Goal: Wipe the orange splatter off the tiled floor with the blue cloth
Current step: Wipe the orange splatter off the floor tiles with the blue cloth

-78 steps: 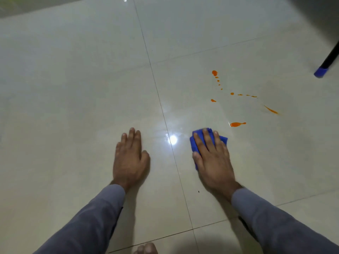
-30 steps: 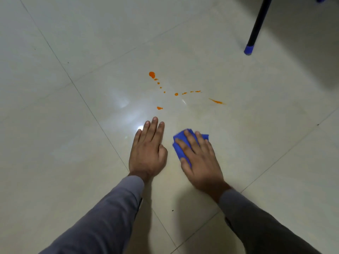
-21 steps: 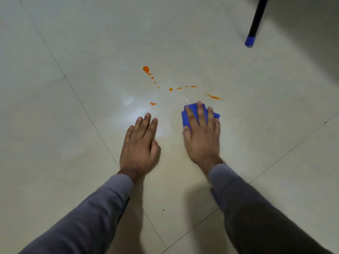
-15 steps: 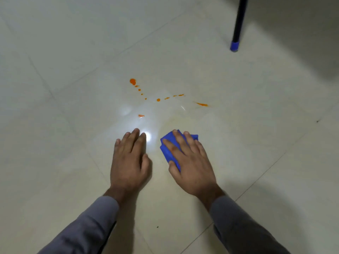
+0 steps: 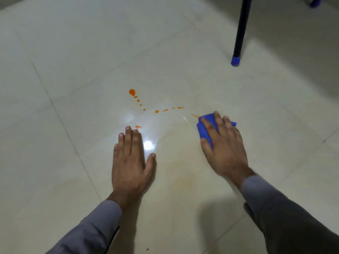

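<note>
Orange splatter [image 5: 156,111] dots tiled floor [image 5: 73,52], left of blue cloth [image 5: 205,129]. Right hand [image 5: 222,143] presses cloth flat, fingers straight; left hand [image 5: 130,162] flat, holding nothing, just below 1 drop. Risk: wet cloth smearing residue; left fingertips touching that drop.

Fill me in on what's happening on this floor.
A person is down on the tiled floor wiping up an orange splatter. The right hand presses a blue cloth flat at the right end of the splatter, touching a thin orange streak. The left hand rests flat on the tile, just short of one small drop. Most drops are not yet wiped. A black furniture leg stands beyond.
</note>
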